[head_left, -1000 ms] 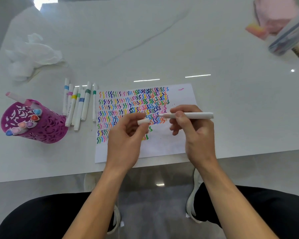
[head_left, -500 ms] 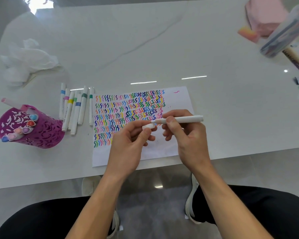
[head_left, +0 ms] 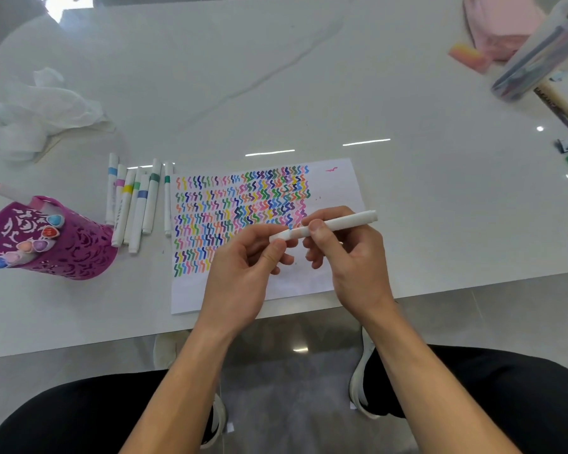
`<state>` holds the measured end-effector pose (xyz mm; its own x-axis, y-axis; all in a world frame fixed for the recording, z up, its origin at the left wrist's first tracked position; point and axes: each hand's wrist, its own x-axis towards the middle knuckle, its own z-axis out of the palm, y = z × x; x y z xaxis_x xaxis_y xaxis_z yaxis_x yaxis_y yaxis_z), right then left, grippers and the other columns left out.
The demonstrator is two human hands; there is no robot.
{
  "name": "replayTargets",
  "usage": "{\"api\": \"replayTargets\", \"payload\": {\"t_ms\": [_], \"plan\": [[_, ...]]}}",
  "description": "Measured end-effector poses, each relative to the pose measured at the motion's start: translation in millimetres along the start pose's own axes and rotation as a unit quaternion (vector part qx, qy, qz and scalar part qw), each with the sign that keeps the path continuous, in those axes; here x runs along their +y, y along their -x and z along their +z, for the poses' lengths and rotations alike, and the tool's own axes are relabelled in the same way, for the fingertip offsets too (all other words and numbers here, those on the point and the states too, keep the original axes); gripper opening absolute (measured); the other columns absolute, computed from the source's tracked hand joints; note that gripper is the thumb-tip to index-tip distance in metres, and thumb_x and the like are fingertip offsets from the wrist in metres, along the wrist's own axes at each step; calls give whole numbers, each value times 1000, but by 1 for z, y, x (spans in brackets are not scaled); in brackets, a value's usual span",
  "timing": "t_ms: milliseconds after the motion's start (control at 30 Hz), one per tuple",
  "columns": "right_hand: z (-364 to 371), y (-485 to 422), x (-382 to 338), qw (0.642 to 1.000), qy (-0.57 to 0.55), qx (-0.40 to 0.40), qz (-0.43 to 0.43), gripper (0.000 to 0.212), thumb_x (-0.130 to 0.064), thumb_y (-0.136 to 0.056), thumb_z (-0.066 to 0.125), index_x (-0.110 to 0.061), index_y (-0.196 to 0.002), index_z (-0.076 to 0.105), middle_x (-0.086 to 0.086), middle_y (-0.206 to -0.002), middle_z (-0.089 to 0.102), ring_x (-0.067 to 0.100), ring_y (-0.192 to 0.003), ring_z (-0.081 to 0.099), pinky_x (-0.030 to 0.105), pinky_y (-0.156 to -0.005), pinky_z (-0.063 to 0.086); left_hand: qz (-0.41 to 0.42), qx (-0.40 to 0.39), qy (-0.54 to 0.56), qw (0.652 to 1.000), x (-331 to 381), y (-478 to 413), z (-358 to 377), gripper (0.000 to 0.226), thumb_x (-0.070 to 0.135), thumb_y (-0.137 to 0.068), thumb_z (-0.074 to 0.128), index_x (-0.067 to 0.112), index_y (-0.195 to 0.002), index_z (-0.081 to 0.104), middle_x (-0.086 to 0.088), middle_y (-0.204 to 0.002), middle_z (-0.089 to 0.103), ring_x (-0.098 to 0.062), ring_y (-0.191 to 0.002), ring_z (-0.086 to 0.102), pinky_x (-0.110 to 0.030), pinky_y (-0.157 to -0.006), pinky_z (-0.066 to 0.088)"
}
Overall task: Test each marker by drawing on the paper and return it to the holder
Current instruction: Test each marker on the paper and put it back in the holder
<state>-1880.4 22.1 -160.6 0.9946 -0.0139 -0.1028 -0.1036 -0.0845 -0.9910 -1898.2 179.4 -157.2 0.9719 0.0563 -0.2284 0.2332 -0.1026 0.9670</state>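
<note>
crumpled tissue (head_left: 43, 108), pink cloth (head_left: 502, 26), clear case (head_left: 538, 57)

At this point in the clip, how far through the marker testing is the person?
Well along: the paper carries many rows of coloured squiggles, and several markers stand in the purple holder. In hand: the right hand holds a white marker while the left hand pinches its cap end. Left: seven loose markers lie beside the paper; whether they are tested cannot be told.

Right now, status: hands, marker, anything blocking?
Left hand pinching the cap onto the marker. Right hand gripping the barrel, above the paper. Holder far left, path open.
</note>
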Motion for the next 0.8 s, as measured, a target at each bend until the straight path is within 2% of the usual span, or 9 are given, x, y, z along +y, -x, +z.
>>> {"api": "replayTargets", "payload": {"t_ms": [200, 400, 600, 700, 800], "plan": [[3, 1, 0, 1000, -14, -13, 9, 13, -19, -102, 63, -8, -103, 69, 0, -74, 72, 20, -66, 70, 29, -60, 58, 19, 3, -13, 1000, -2, 0, -4, 16, 13, -97, 65, 23, -107, 72, 2, -87, 77, -16, -84, 75, -28, -77, 61], [6, 2, -2, 999, -43, -26, 15, 10, -17, -102, 63, -11, -101, 71, 3, -74, 73, 24, -67, 72, 34, -62, 61, 46, 29, -43, 998, -1, 3, -5, 20, 14, -94, 68, 28, -107, 73, 7, -80, 76, -13, -76, 74, -20, -74, 59], [7, 0, -1, 995, -70, -51, 43, 15, -24, -99, 63, -16, -107, 73, 4, -78, 74, 23, -70, 71, 32, -67, 61, 58, 36, -59, 996, 5, 1, -10, 17, 14, -93, 71, 27, -104, 74, 7, -87, 76, -15, -82, 74, -30, -78, 61], [11, 0, 1, 996, -68, -43, 46, 31, -36, -91, 67, -12, -109, 73, 3, -74, 72, 19, -66, 68, 28, -63, 56, 83, 81, -76, 990, 13, 1, -13, 13, 13, -91, 74, 23, -100, 74, 9, -90, 74, -13, -83, 71, -29, -78, 59], [16, -1, 4, 998, -43, -29, 29, 33, -37, -87, 69, -13, -108, 71, 1, -71, 69, 16, -62, 65, 27, -58, 54, 98, 123, -65, 985, 17, 4, -22, 13, 15, -88, 78, 21, -99, 74, 7, -91, 74, -16, -82, 71, -30, -78, 59]]}}
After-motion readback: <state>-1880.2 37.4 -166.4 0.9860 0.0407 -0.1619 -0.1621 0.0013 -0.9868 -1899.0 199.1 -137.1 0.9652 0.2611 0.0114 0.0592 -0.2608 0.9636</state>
